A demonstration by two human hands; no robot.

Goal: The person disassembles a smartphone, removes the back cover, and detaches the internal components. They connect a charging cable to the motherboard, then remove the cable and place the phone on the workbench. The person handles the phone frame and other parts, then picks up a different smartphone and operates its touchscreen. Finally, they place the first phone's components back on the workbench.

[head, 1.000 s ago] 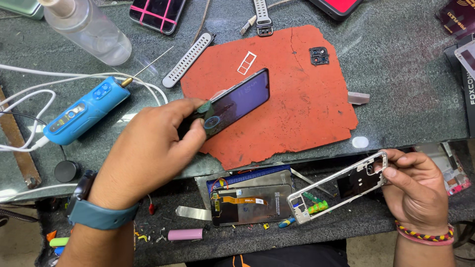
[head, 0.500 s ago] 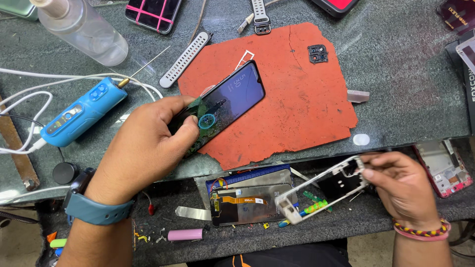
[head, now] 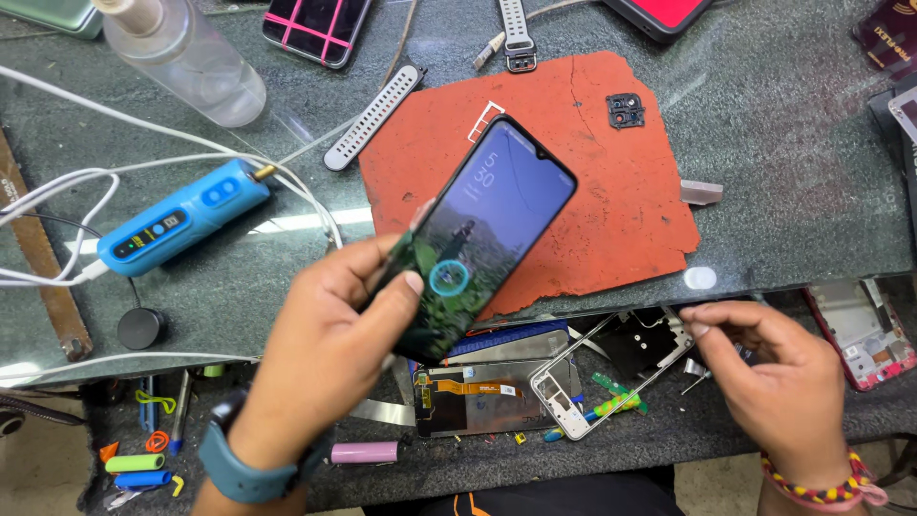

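My left hand (head: 330, 349) holds a lit smartphone (head: 482, 229) by its lower edge, tilted up above the orange work mat (head: 611, 182). The screen shows a wallpaper with a round icon near my thumb. My right hand (head: 778, 382) sits at the lower right, fingers pinched on the end of a white phone frame (head: 611, 368) that rests in the open drawer. A loose display panel with an orange flex (head: 478, 397) lies beside the frame.
A blue handheld tool (head: 186, 218) with white cables lies at the left. A clear bottle (head: 181, 57), grey watch straps (head: 373, 119), a camera bezel (head: 626, 110) and other phones (head: 320, 24) lie on the glass bench. A pink cylinder (head: 363, 452) lies in the drawer.
My left hand has lifted the lit phone off the mat and raised it toward me. My right hand has lowered the white frame into the drawer.
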